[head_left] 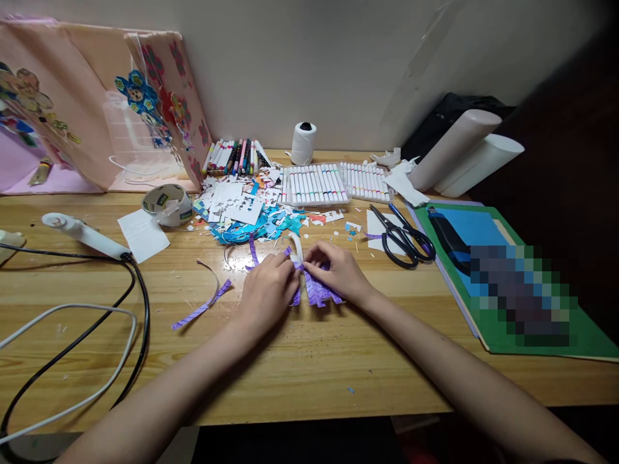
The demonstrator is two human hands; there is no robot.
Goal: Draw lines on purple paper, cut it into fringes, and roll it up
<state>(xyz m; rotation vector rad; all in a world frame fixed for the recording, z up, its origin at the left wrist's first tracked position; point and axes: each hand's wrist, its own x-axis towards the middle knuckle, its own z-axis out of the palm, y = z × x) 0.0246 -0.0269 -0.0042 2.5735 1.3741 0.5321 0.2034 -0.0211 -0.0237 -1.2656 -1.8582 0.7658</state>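
Both hands meet over a purple patterned paper piece [319,289] at the middle of the wooden table. My left hand [269,287] has its fingers closed on the left part of this piece. My right hand [336,267] pinches its upper edge with thumb and fingers. A curved white strip [296,247] rises between the fingertips. Narrow purple strips lie to the left, one long strip [202,305] beside my left hand and another [253,251] just behind it. The fingertips partly hide where they touch the paper.
Paper scraps [236,209], marker sets [316,183] and a thread spool [304,143] stand behind the hands. Black scissors [399,240] lie right, near a green board [512,341]. Left are a tape roll [167,203], a white device [87,235], cables [145,309] and a pink decorated box [91,58].
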